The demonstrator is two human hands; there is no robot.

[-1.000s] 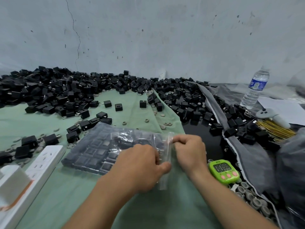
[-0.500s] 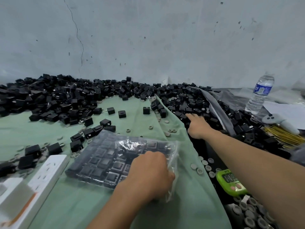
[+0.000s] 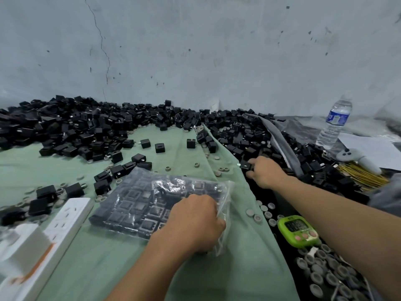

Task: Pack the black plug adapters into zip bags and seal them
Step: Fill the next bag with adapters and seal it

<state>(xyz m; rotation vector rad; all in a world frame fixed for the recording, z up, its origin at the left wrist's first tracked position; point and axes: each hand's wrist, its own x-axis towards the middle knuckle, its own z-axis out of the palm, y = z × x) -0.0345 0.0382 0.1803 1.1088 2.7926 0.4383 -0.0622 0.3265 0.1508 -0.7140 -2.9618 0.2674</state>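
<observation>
Zip bag [image 3: 134, 203] edge (in left hand [image 3: 195, 222])

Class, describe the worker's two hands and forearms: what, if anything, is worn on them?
The left hand and right hand are bare, without gloves. No watch or band at either wrist. The left forearm and right forearm are uncovered to the picture's edge; no sleeve is in view.

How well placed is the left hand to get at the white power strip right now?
Probably yes, but not freely: the left hand grips the mouth of the zip bag, and the filled bag lies between it and the white power strip.
</observation>
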